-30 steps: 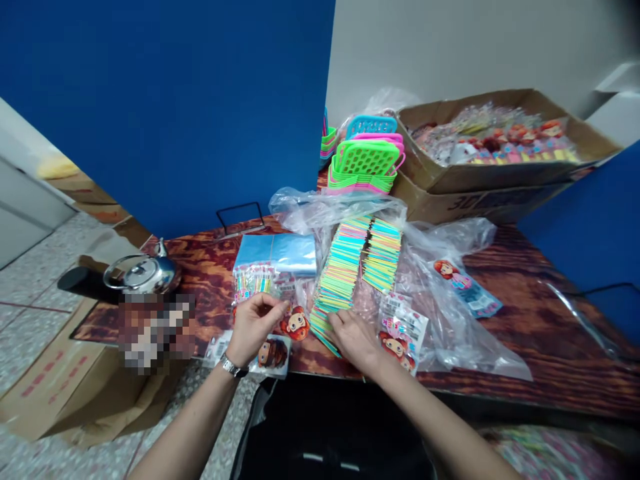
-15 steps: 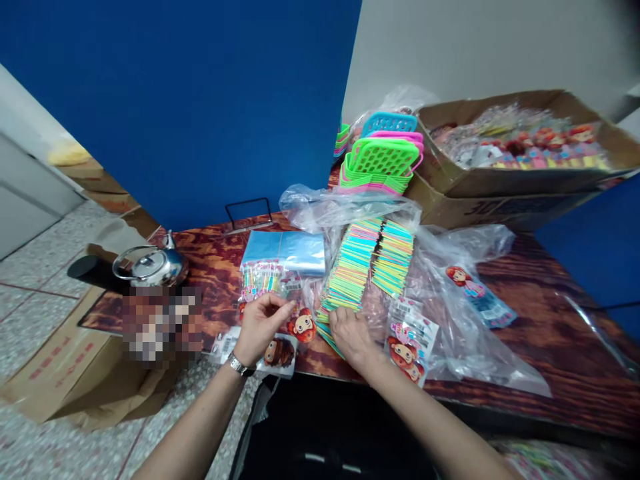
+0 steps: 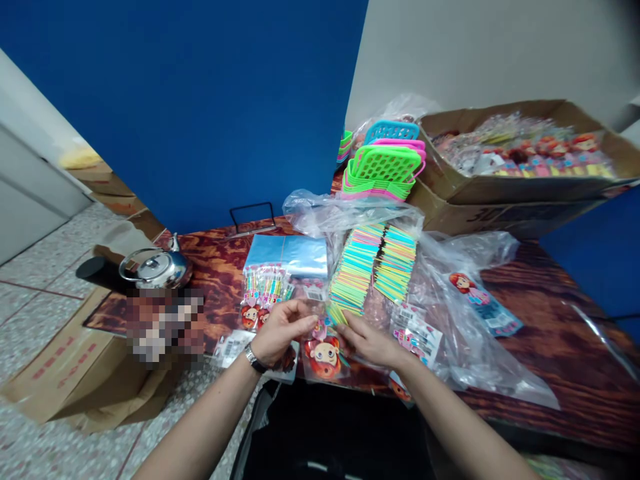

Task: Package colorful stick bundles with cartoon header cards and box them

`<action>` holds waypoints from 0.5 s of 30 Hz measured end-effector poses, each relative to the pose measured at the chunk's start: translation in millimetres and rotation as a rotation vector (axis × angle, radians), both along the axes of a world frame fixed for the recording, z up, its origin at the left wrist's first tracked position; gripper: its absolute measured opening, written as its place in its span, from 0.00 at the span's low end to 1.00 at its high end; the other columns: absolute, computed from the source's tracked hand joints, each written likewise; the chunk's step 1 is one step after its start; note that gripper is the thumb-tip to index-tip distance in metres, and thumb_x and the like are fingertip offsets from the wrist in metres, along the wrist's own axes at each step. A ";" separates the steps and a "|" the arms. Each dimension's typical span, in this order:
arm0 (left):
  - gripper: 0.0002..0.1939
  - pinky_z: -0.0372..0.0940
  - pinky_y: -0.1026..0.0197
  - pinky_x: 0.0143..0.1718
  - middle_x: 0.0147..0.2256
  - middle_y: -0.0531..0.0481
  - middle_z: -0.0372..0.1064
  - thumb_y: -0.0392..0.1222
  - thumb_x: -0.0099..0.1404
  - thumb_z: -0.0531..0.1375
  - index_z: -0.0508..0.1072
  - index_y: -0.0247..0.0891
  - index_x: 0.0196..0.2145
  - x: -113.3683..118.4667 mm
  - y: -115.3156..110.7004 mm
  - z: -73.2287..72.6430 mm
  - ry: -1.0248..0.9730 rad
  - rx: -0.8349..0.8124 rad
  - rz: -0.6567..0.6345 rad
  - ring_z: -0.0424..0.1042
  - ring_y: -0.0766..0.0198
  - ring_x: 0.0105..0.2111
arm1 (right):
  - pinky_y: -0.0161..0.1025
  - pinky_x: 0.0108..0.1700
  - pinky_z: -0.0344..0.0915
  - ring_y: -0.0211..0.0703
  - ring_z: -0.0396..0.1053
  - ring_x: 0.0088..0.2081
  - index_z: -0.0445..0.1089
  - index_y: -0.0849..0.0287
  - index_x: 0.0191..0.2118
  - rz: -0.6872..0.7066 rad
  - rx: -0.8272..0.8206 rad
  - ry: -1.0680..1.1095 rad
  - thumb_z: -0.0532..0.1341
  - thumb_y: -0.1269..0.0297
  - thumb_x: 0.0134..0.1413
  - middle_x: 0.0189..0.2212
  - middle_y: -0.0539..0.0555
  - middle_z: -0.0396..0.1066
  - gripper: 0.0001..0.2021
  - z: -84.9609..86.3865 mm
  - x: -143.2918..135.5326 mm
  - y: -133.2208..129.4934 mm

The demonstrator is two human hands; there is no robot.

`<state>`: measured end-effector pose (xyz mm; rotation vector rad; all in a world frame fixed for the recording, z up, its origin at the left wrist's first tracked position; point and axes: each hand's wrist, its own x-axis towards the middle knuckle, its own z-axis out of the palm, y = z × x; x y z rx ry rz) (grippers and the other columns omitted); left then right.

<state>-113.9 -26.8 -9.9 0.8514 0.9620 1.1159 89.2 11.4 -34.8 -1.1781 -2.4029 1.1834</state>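
Observation:
My left hand [image 3: 286,331] pinches the upper left edge of a clear packet with a red-haired cartoon figure [image 3: 325,358]. Right beside it, my right hand [image 3: 367,339] has its fingers closed on a few yellow-green sticks [image 3: 337,315], whose ends are at the packet's top. Behind my hands lie two rows of colourful thin sticks [image 3: 356,267] on clear plastic. Filled packets [image 3: 263,293] lie left of them, in front of a stack of blue-looking clear bags [image 3: 287,255]. More cartoon packets [image 3: 417,337] lie just right of my right hand.
Green, pink and blue plastic baskets [image 3: 385,163] are stacked at the back. An open cardboard box [image 3: 530,187] full of packets stands at the right rear. A metal kettle [image 3: 156,268] is on the left, above a brown paper bag [image 3: 75,367]. A plastic sheet [image 3: 480,360] spreads rightward.
My left hand has moved right and now holds the cartoon packet. My right hand has lifted a few sticks off the front of the row and brought them to the packet.

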 end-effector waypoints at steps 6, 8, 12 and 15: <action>0.16 0.55 0.69 0.23 0.23 0.55 0.64 0.47 0.50 0.66 0.66 0.33 0.23 18.9 1.0 3.7 0.042 0.030 -0.138 0.61 0.73 0.21 | 0.44 0.47 0.64 0.45 0.67 0.44 0.66 0.55 0.42 -0.048 -0.218 0.411 0.50 0.49 0.57 0.38 0.53 0.71 0.17 4.0 -4.2 -5.2; 0.15 0.55 0.69 0.22 0.22 0.56 0.63 0.47 0.50 0.66 0.66 0.33 0.23 17.9 -0.5 4.7 0.065 0.036 -0.075 0.60 0.74 0.20 | 0.44 0.45 0.65 0.44 0.68 0.40 0.66 0.56 0.40 -0.083 -0.244 0.384 0.51 0.49 0.57 0.35 0.52 0.70 0.17 4.7 -3.1 -5.6; 0.13 0.59 0.68 0.26 0.27 0.52 0.68 0.44 0.51 0.66 0.67 0.33 0.23 10.5 -4.7 7.4 0.127 0.066 0.050 0.65 0.71 0.25 | 0.37 0.32 0.66 0.38 0.67 0.28 0.61 0.56 0.35 -0.152 -0.263 0.365 0.48 0.51 0.60 0.28 0.49 0.65 0.14 8.9 2.1 -6.5; 0.11 0.62 0.66 0.32 0.32 0.48 0.72 0.42 0.53 0.65 0.68 0.33 0.24 6.7 -8.0 8.1 0.168 0.094 0.059 0.69 0.66 0.31 | 0.35 0.31 0.65 0.36 0.66 0.28 0.58 0.56 0.34 -0.135 -0.176 0.361 0.46 0.53 0.61 0.27 0.49 0.63 0.13 15.5 5.0 -9.4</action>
